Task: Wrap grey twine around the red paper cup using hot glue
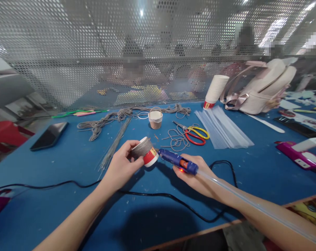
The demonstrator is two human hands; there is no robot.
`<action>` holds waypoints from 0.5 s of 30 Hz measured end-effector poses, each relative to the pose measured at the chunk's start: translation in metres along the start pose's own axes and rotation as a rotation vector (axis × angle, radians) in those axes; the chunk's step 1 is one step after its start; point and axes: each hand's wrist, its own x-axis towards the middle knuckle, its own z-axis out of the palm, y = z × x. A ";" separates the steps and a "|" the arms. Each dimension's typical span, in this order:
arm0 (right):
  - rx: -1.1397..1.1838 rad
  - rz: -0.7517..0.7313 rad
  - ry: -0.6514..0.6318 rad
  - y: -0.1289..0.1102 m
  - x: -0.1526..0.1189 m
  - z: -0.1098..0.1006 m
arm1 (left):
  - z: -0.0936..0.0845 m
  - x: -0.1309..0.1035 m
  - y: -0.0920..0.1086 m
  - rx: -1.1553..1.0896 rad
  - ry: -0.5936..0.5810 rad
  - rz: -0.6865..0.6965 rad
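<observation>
A paper cup [150, 157], red and white at one end and wrapped in grey cord at the other, lies tilted in my left hand [123, 164]. The fingers and thumb of that hand grip the wrapped part. My right hand [193, 174] is closed around a blue glue gun [175, 159] with a small red light and a long clear glue stick out of its back. The nozzle points left, at the cup's red band; whether it touches is too small to tell.
Behind the cup stands a small basket [155, 120]. Scissors [196, 135], grey cord [100, 124], clear strips [223, 129], stacked cups [216, 91] and a backpack [265, 87] lie farther back. A phone [49, 136] is left; a black cable [158, 194] crosses the front.
</observation>
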 end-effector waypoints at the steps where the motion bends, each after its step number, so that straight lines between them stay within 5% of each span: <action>1: -0.012 -0.023 0.002 0.001 -0.001 -0.002 | -0.002 0.001 -0.001 0.001 0.008 -0.004; 4: -0.085 -0.163 -0.070 0.005 -0.002 -0.009 | -0.008 0.006 -0.006 0.005 0.070 -0.024; 10: -0.474 -0.427 -0.536 0.014 0.012 -0.021 | -0.020 0.015 -0.009 -0.086 0.247 -0.040; 15: -0.534 -0.535 -0.732 0.017 0.026 -0.024 | -0.020 0.018 -0.009 -0.145 0.335 -0.055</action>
